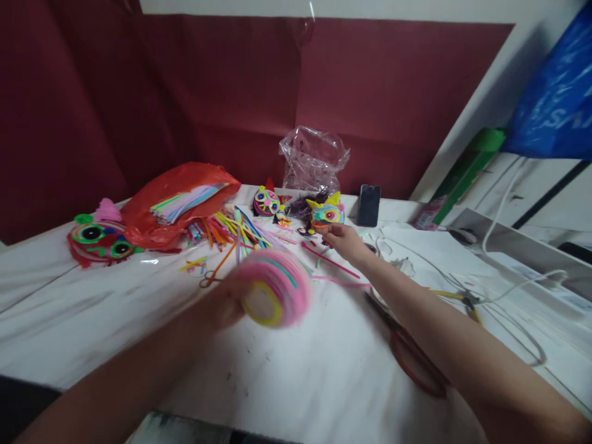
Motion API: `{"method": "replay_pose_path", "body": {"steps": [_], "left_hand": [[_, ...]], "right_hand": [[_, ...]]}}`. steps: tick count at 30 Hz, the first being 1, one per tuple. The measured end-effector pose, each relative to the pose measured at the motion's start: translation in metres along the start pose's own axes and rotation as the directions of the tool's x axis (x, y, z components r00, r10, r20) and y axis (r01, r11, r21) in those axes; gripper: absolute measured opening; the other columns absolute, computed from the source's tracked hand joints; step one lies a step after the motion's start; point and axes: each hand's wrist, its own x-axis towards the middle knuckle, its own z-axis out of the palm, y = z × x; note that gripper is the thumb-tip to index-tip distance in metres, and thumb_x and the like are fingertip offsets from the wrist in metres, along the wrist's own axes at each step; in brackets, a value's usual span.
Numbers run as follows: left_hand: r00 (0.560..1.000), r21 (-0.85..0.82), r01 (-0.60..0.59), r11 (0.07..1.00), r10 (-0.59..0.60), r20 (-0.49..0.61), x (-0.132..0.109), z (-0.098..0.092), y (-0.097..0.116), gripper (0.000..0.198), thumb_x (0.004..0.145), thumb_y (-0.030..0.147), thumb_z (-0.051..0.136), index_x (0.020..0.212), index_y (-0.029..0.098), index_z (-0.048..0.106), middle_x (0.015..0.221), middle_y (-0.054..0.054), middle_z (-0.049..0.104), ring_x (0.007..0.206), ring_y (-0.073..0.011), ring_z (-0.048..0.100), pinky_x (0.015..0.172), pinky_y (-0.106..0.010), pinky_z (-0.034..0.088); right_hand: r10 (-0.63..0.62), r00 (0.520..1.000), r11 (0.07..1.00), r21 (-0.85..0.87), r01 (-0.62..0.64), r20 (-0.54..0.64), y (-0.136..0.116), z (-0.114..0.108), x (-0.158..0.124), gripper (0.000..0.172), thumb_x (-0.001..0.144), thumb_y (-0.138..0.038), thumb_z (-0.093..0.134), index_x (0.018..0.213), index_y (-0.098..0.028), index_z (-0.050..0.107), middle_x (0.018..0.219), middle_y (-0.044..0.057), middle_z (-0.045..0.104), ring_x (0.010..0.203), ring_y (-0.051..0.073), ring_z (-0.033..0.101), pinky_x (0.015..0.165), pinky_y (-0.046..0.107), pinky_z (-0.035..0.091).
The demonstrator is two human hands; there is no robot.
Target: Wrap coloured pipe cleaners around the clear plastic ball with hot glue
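My left hand (227, 303), blurred by motion, grips the edge of a round pink pipe-cleaner piece (284, 280) with a green stripe and a yellow-rimmed pale disc. It is held above the table. My right hand (343, 240) reaches far across, its fingers pinched together at the lower edge of a yellow-eared pipe-cleaner animal head (327, 215). Whatever lies between those fingers is hidden. Beside this head stands another pipe-cleaner head (267, 201) with a red ear. Loose pink pipe cleaners (333, 261) lie near my right hand.
At the left are a red pipe-cleaner head (99, 240) and a red plastic bag (176, 176) with pipe cleaners spilling out. Large scissors (411, 351) lie under my right forearm; small scissors (210, 279) lie left. A phone (369, 206), pliers (470, 301) and white cables occupy the right.
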Motion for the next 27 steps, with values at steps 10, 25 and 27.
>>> {"method": "replay_pose_path", "body": {"steps": [10, 25, 27], "left_hand": [[0.805, 0.231, 0.326, 0.917, -0.397, 0.441, -0.017, 0.010, -0.022, 0.088, 0.042, 0.026, 0.092, 0.120, 0.027, 0.053, 0.108, -0.003, 0.063, 0.092, -0.0203, 0.061, 0.078, -0.031, 0.049], [0.827, 0.301, 0.350, 0.887, -0.444, 0.346, -0.013, 0.006, -0.028, 0.095, 0.036, 0.026, 0.094, 0.119, 0.023, 0.049, 0.104, -0.003, 0.059, 0.084, -0.0158, 0.058, 0.069, -0.026, 0.048], [0.836, 0.293, 0.342, 0.893, -0.432, 0.339, -0.013, 0.007, -0.028, 0.096, 0.035, 0.026, 0.094, 0.120, 0.022, 0.049, 0.105, -0.003, 0.059, 0.087, -0.0166, 0.058, 0.073, -0.028, 0.048]], "right_hand": [[-0.069, 0.979, 0.876, -0.457, 0.151, 0.191, 0.011, 0.073, 0.033, 0.013, 0.067, -0.013, 0.064, 0.056, -0.018, 0.059, 0.070, 0.012, 0.070, 0.076, 0.023, 0.064, 0.067, 0.028, 0.040], [-0.127, 0.992, 0.966, -0.224, 0.127, 0.015, 0.004, 0.041, 0.071, 0.046, 0.090, -0.051, 0.038, 0.067, -0.018, 0.061, 0.052, 0.003, 0.058, 0.042, 0.014, 0.047, 0.044, 0.027, 0.035], [-0.156, 0.988, 0.973, -0.174, 0.150, -0.022, 0.005, 0.037, 0.069, 0.050, 0.090, -0.056, 0.037, 0.066, -0.018, 0.060, 0.052, 0.003, 0.058, 0.042, 0.014, 0.046, 0.043, 0.027, 0.035]]}}
